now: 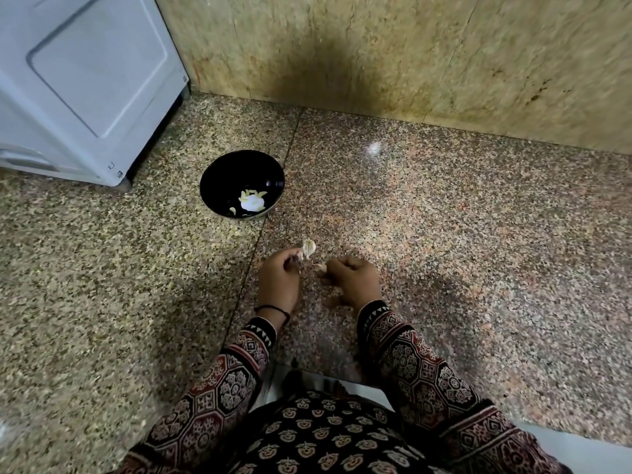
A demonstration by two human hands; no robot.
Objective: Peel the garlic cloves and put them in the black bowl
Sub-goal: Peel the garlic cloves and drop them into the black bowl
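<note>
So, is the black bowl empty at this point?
No, pale peeled garlic lies at the bottom of the bowl.

Open speckled floor [444,241] separates the left hand [278,280] and right hand [354,282] from the black bowl [220,172]; a white appliance [85,87] crowds the bowl's left, a stone wall [376,56] behind.
</note>
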